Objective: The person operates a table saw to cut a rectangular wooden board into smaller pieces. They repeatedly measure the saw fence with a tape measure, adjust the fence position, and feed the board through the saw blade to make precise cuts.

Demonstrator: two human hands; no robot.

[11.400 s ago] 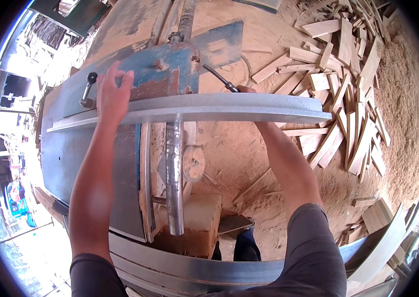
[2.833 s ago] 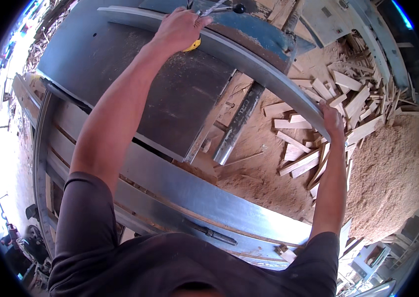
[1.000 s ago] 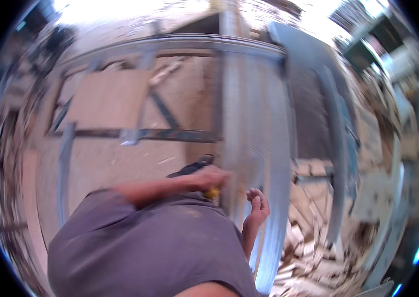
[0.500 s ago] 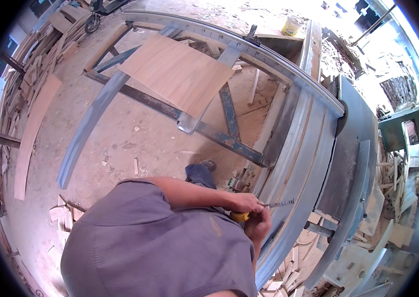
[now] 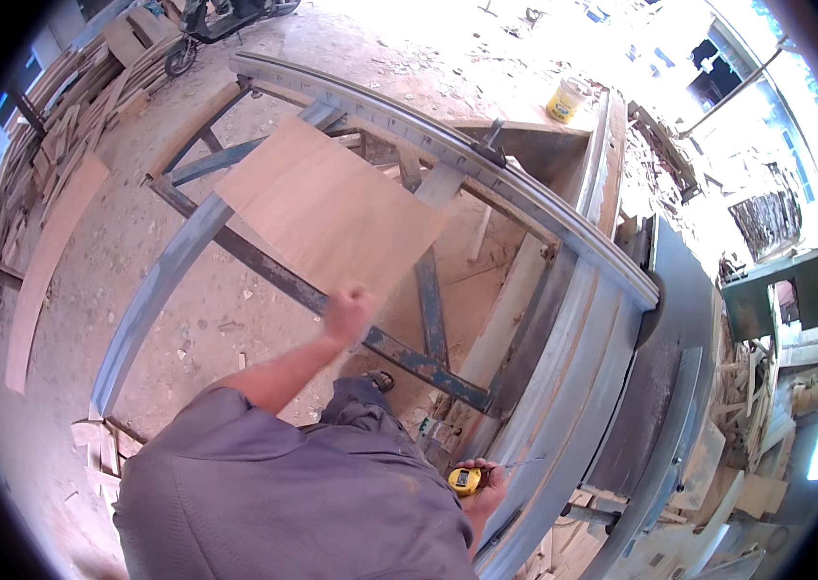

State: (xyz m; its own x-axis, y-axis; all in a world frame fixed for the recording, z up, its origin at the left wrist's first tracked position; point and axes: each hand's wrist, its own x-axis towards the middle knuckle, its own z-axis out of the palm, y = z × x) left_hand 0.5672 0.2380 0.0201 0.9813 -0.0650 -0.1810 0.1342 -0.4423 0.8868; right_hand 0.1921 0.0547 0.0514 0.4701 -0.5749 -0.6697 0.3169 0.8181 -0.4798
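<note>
My right hand (image 5: 488,493) is closed around a yellow tape measure (image 5: 468,480) with a dark face. A short length of its blade points out to the right over the grey sliding table (image 5: 544,387). My left hand (image 5: 349,314) is at the near edge of a thin light-brown wood board (image 5: 317,208). That hand is smeared by motion, so I cannot tell whether its fingers grip the board or only touch it. The board lies across the metal outrigger frame (image 5: 264,253), and its right edge looks blurred.
A long rail (image 5: 399,121) with a flip stop (image 5: 494,135) runs along the frame's far side. The dark saw table (image 5: 670,319) stands at right. A yellow-and-white bucket (image 5: 566,101) is behind, a scooter (image 5: 211,24) far left. Offcuts (image 5: 71,126) are stacked at left.
My left hand has left the tape measure and reached forward left to the board's near edge. The right hand keeps the tape measure, lower now. The view has shifted a little.
</note>
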